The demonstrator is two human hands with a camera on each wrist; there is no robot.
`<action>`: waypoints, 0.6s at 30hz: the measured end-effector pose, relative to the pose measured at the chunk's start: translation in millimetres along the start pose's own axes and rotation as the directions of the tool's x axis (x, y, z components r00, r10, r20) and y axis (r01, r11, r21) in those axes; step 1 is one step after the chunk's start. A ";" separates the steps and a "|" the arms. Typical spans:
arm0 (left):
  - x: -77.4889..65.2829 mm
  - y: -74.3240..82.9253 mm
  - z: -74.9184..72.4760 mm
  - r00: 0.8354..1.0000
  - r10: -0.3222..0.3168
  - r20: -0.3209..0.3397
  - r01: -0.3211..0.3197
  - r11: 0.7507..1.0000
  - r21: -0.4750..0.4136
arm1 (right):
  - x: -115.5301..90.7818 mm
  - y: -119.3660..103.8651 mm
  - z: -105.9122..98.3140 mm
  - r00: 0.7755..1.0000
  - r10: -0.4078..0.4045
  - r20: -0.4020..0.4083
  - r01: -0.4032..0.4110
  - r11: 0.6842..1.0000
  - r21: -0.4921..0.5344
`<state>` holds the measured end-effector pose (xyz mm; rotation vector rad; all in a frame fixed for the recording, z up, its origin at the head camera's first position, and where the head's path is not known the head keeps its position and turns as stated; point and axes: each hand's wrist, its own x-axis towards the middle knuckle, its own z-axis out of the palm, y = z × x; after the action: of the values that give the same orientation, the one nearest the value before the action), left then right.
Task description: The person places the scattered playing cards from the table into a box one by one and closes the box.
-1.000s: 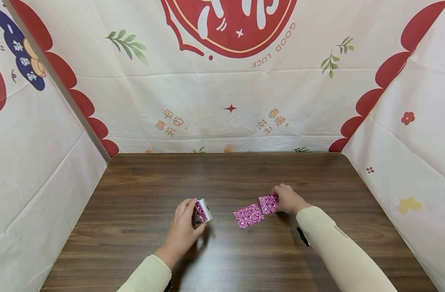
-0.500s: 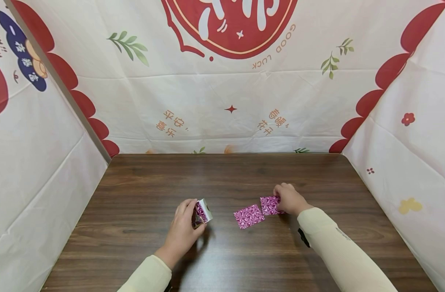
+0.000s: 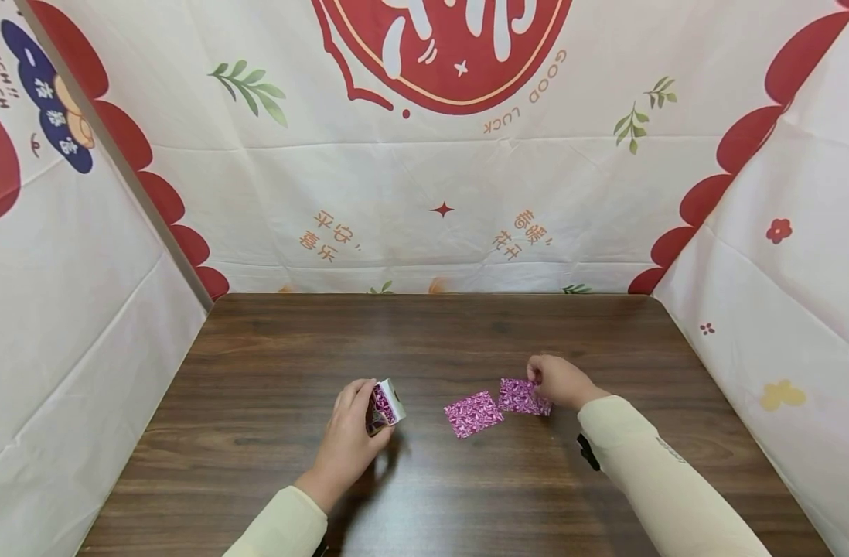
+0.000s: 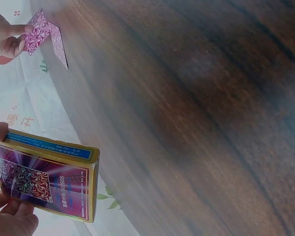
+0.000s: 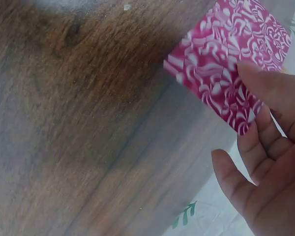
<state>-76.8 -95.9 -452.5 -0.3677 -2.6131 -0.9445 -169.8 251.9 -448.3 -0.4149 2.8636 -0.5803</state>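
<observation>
My left hand (image 3: pixel 348 437) grips a card box (image 3: pixel 383 408) by its sides. In the left wrist view the card box (image 4: pixel 49 179) shows a purple face with gold edges and a blue strip. Its white end faces right in the head view. Between thumb and fingers, my right hand (image 3: pixel 562 381) pinches a pink-and-white patterned playing card (image 3: pixel 516 395). The right wrist view shows the thumb across the face of this playing card (image 5: pixel 221 73), one corner tilted up from the table. A second card (image 3: pixel 473 414) of the same pattern lies to its left; whether it is one card or a pile I cannot tell.
Everything rests on or above a dark wood-grain table (image 3: pixel 424 340). White printed cloth (image 3: pixel 397 178) hangs behind it and on both sides, meeting the table's back edge.
My right hand has shifted right and a little nearer, drawing its playing card the same way; more of that card now shows. The left hand with the card box has stayed in place.
</observation>
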 end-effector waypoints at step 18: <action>0.0 -0.7 0.0 1.000 0.003 -0.010 -0.003 1.000 -0.006 | -11.2 -2.7 -2.7 0.999 0.009 0.031 -0.014 0.986 0.168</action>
<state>-77.1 -96.5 -452.9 -0.3674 -2.6006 -0.9510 -159.3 253.9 -443.4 -0.3751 2.7588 -0.7997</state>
